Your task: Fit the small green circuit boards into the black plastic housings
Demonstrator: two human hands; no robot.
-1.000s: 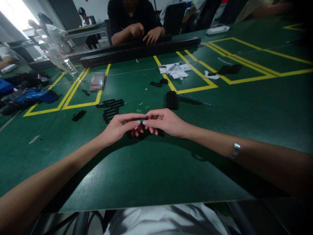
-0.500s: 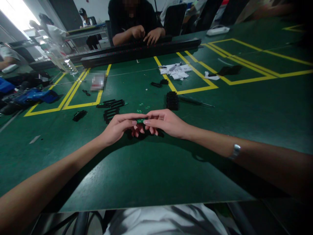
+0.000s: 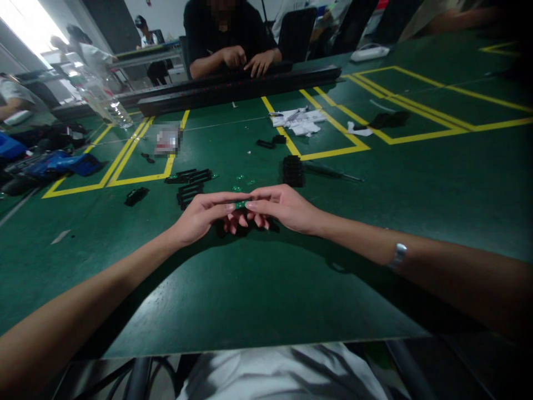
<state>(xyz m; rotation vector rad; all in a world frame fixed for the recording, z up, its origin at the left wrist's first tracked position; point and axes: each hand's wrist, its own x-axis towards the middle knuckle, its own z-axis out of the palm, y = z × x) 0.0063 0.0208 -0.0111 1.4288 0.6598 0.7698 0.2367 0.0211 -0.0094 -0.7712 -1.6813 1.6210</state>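
Note:
Between my two hands is a small green circuit board (image 3: 240,205), pinched from both ends. My left hand (image 3: 202,215) has its thumb on the board's left end, with the index finger stretched along the far side. My right hand (image 3: 287,208) grips the right end the same way, and the index fingertips meet. Whatever lies under the board is hidden by the fingers. Just beyond the hands lie several loose green boards (image 3: 239,178). Black plastic frames (image 3: 189,191) rest past my left hand, and a stack of black parts (image 3: 292,170) stands past my right.
A screwdriver (image 3: 337,171) lies right of the stack. Crumpled white paper (image 3: 300,120) is farther back. At left are a blue-and-black object (image 3: 70,164) and clear bottles (image 3: 119,111). A long black bar (image 3: 241,88) crosses the table before a person (image 3: 229,33) seated opposite.
My thumbs have shifted very slightly on the green board. Both hands otherwise hold nearly the same place, and the table things lie as before.

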